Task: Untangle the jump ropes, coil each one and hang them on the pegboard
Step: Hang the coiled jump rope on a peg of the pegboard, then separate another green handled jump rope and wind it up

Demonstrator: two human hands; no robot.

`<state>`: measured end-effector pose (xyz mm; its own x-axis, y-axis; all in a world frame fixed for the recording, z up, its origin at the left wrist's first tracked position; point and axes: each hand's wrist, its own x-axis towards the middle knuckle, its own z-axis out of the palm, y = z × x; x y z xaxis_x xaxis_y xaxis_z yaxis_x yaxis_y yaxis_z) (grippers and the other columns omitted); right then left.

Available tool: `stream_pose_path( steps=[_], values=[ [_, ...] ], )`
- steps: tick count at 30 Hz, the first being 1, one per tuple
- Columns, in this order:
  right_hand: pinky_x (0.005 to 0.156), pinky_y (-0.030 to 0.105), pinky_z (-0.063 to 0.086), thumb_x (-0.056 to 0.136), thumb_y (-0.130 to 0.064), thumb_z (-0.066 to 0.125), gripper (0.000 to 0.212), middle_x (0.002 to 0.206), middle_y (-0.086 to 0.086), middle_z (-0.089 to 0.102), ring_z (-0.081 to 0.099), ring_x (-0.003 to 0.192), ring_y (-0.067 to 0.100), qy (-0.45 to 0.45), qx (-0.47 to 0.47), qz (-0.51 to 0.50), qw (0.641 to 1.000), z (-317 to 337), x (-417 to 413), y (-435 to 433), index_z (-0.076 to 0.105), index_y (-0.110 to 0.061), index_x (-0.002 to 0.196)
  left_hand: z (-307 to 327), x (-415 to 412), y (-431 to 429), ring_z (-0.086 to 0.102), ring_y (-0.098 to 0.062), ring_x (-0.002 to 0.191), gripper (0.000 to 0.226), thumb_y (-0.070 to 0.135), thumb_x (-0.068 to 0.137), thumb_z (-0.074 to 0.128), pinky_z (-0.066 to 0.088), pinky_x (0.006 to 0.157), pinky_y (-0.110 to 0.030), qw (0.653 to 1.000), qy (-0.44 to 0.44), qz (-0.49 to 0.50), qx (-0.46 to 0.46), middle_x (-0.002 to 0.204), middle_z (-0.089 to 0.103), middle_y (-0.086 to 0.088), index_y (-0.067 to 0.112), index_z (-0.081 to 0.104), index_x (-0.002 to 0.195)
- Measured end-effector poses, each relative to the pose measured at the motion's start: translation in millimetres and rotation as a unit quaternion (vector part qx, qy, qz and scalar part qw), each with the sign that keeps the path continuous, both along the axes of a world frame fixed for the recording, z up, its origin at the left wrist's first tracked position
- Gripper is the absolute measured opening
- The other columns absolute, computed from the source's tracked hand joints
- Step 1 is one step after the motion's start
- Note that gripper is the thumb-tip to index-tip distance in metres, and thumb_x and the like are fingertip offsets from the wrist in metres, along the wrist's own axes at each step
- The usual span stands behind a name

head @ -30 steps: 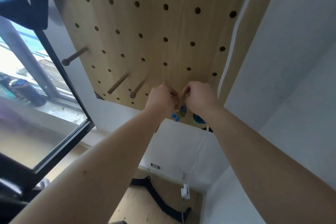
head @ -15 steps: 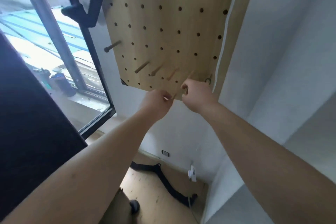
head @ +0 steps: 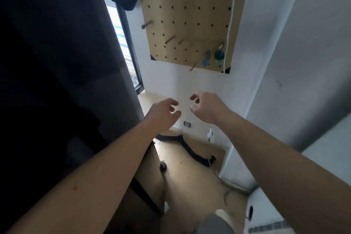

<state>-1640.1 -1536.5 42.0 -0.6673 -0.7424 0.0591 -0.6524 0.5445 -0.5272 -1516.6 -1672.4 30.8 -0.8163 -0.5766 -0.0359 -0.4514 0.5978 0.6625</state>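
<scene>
both hands point(head: 182, 109) empty, fingers loosely curled

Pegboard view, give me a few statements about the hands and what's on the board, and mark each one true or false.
1. The left hand and the right hand hold nothing. True.
2. Two blue items hang low on the right side of the pegboard. True.
3. The left hand has a grip on a peg. False: it is below the board, in front of the white wall, and touches nothing.
4. The white cable runs down the pegboard's left edge. False: it runs down the right edge.
</scene>
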Motion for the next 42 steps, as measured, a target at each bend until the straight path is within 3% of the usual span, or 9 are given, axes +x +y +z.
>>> stream_pose_path(
  steps=[6, 11, 15, 20, 23, 32, 36, 38, 42],
  values=[
    [0.099, 0.032, 0.045, 0.095, -0.029, 0.062, 0.042, 0.132, 0.005, 0.061, 0.058, 0.119, 0.022, -0.015, 0.055, 0.009, 0.998, -9, 32, 58, 0.056, -0.021, 0.136, -17, 39, 44, 0.063, -0.006, 0.093, 0.035, 0.037, 0.091, 0.063, 0.058, 0.070, -0.025, 0.999, -0.005, -0.009, 0.040, 0.113, 0.061, 0.011, 0.039, 0.058, 0.125],
    [0.101, 0.032, 0.043, 0.096, -0.031, 0.060, 0.038, 0.134, 0.005, 0.055, 0.056, 0.119, 0.022, -0.023, 0.050, -0.004, 0.998, -30, 47, 104, 0.058, -0.022, 0.133, -30, 47, 86, 0.060, -0.010, 0.100, 0.037, 0.033, 0.094, 0.058, 0.051, 0.077, -0.023, 0.998, -0.043, -0.022, 0.034, 0.120, 0.062, 0.009, 0.034, 0.055, 0.131],
    [0.102, 0.032, 0.043, 0.094, -0.032, 0.057, 0.037, 0.133, 0.005, 0.055, 0.055, 0.121, 0.022, -0.053, 0.064, -0.010, 0.996, -59, 60, 149, 0.059, -0.022, 0.129, -54, 50, 142, 0.062, -0.008, 0.091, 0.040, 0.030, 0.094, 0.053, 0.045, 0.062, -0.016, 0.995, -0.077, -0.043, 0.046, 0.122, 0.063, 0.008, 0.033, 0.053, 0.134],
    [0.080, 0.028, 0.040, 0.091, -0.026, 0.054, 0.015, 0.115, 0.009, 0.058, 0.058, 0.113, 0.029, -0.105, 0.084, -0.002, 0.991, -111, 85, 222, 0.062, -0.024, 0.103, -98, 63, 214, 0.062, -0.013, 0.103, 0.040, 0.031, 0.096, 0.056, 0.055, 0.085, -0.029, 0.991, -0.105, -0.060, 0.052, 0.123, 0.064, 0.008, 0.028, 0.054, 0.136],
    [0.091, 0.029, 0.042, 0.096, -0.029, 0.056, 0.035, 0.125, 0.005, 0.054, 0.055, 0.115, 0.022, -0.128, 0.092, -0.006, 0.987, -153, 106, 274, 0.060, -0.020, 0.130, -135, 80, 258, 0.060, -0.011, 0.108, 0.040, 0.033, 0.096, 0.059, 0.053, 0.093, -0.032, 0.987, -0.134, -0.060, 0.072, 0.125, 0.062, 0.009, 0.031, 0.054, 0.136],
    [0.106, 0.037, 0.042, 0.096, -0.033, 0.058, 0.038, 0.139, 0.007, 0.053, 0.050, 0.128, 0.025, -0.215, 0.185, -0.047, 0.958, -280, 161, 354, 0.057, -0.022, 0.132, -263, 126, 331, 0.059, -0.005, 0.093, 0.038, 0.032, 0.096, 0.060, 0.045, 0.071, -0.017, 0.963, -0.219, -0.090, 0.127, 0.119, 0.061, 0.008, 0.030, 0.054, 0.134],
    [0.101, 0.036, 0.045, 0.098, -0.028, 0.055, 0.036, 0.136, 0.011, 0.052, 0.052, 0.123, 0.028, -0.243, 0.220, -0.039, 0.944, -342, 178, 357, 0.059, -0.015, 0.131, -325, 138, 334, 0.064, -0.017, 0.083, 0.024, 0.018, 0.101, 0.045, 0.038, 0.058, -0.017, 0.941, -0.285, -0.165, 0.083, 0.098, 0.066, -0.006, 0.008, 0.064, 0.112],
    [0.100, 0.034, 0.040, 0.100, -0.023, 0.051, 0.035, 0.136, 0.013, 0.052, 0.049, 0.124, 0.030, -0.244, 0.238, -0.036, 0.939, -379, 185, 355, 0.060, -0.010, 0.130, -360, 142, 332, 0.065, -0.028, 0.090, 0.023, 0.014, 0.099, 0.045, 0.043, 0.064, -0.025, 0.936, -0.292, -0.175, 0.086, 0.097, 0.067, -0.012, 0.003, 0.064, 0.105],
    [0.094, 0.032, 0.041, 0.101, -0.024, 0.050, 0.036, 0.136, 0.013, 0.053, 0.051, 0.123, 0.029, -0.252, 0.268, -0.059, 0.928, -465, 196, 349, 0.058, -0.012, 0.134, -449, 149, 324, 0.065, -0.028, 0.101, 0.028, 0.023, 0.095, 0.055, 0.050, 0.088, -0.031, 0.926, -0.323, -0.161, 0.114, 0.106, 0.068, -0.006, 0.013, 0.063, 0.120]
  ],
)
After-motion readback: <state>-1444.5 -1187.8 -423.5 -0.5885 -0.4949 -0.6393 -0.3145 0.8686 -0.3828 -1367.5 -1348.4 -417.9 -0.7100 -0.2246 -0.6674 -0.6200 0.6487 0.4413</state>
